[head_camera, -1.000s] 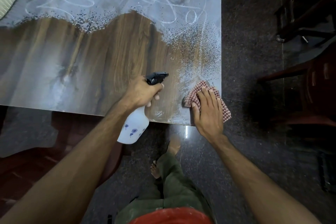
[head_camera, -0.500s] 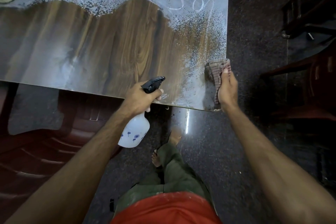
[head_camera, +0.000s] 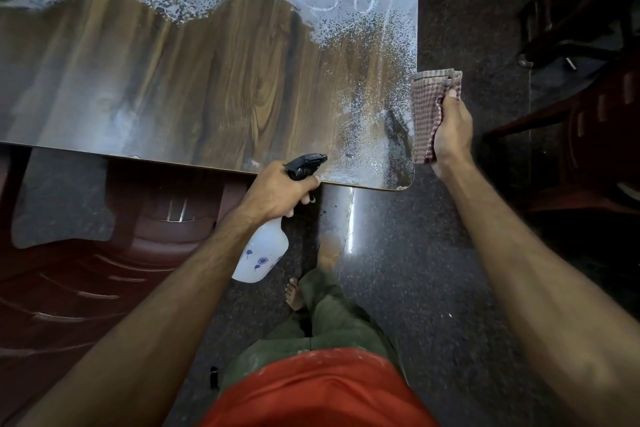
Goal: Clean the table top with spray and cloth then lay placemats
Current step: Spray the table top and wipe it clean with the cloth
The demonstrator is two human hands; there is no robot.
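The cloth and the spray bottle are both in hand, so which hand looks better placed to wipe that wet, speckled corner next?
The right hand. It grips the checked cloth just off the table edge beside the speckled corner; the left hand holds the spray bottle.

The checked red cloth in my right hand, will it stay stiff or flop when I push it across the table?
Probably floppy: the checked red cloth hangs in folds from the right hand. It looks light, pinched by fingers alone. It may drag on the wet, speckled wooden table top.
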